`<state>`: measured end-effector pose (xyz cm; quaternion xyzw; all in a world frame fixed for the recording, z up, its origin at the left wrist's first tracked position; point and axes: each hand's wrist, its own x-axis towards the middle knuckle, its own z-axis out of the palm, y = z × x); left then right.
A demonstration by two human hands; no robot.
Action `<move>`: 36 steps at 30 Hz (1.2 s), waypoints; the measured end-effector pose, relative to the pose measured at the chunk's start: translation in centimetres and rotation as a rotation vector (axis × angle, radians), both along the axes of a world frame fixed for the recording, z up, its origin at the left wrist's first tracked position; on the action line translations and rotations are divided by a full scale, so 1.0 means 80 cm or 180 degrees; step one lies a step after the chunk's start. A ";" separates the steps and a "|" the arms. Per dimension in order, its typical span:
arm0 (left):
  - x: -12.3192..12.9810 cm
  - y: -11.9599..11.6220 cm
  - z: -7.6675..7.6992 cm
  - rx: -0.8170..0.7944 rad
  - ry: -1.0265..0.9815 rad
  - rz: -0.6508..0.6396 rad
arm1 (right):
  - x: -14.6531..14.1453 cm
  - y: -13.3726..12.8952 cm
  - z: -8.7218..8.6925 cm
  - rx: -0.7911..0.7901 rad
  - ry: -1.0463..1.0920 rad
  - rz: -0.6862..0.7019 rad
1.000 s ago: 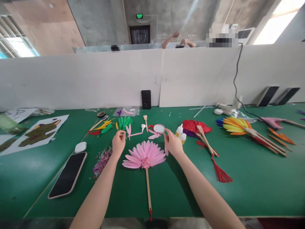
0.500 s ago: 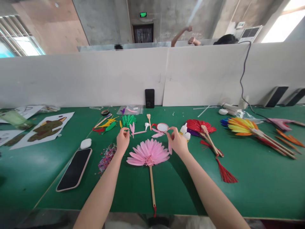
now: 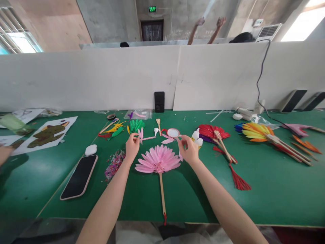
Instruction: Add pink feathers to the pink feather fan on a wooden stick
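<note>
Head view: the pink fan [image 3: 158, 166] lies on the green table [image 3: 274, 196], handle [image 3: 162, 194] toward the near edge, its feathers [image 3: 160, 154] already spread in place. It looks largely formed; loose pink feathers [image 3: 167, 139] beyond it remain unattached. Fingertips of the left hand [image 3: 132, 146] and right hand [image 3: 190, 149] are pinched, but what either grasps I cannot tell. Behind rise a white partition [image 3: 101, 81], a concrete wall [image 3: 109, 20] and a door [image 3: 152, 31].

Your head-worn camera faces forward and down, with your left hand [image 3: 132, 148] and right hand [image 3: 189, 149] close, mid-frame. It spans the green table [image 3: 276, 193] across the lower half and (over the white partition [image 3: 101, 81]) the grey wall [image 3: 109, 20] at the top.
</note>
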<state>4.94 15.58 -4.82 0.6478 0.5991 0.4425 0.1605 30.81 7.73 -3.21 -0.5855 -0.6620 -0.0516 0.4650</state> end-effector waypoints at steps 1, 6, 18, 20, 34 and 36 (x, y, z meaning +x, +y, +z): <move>0.000 0.000 0.001 -0.0004 -0.0006 0.0009 | 0.000 0.001 0.000 0.0065 0.0031 -0.0025; -0.001 -0.001 0.003 -0.0012 -0.0030 0.0037 | 0.028 -0.002 0.027 0.0509 0.0274 -0.0382; 0.005 0.000 -0.003 -0.0002 -0.0085 -0.0068 | 0.116 -0.041 -0.034 -0.0859 0.1142 -0.0478; 0.004 -0.002 -0.001 -0.0002 -0.0101 -0.0065 | 0.105 -0.037 -0.040 -0.0955 0.1163 -0.0463; -0.009 -0.010 0.001 0.0008 -0.0360 0.0212 | 0.007 -0.096 0.082 -0.1626 0.2221 0.1545; -0.011 -0.010 -0.001 -0.0005 -0.0389 0.0221 | -0.005 -0.105 0.103 -0.1846 0.2321 0.1935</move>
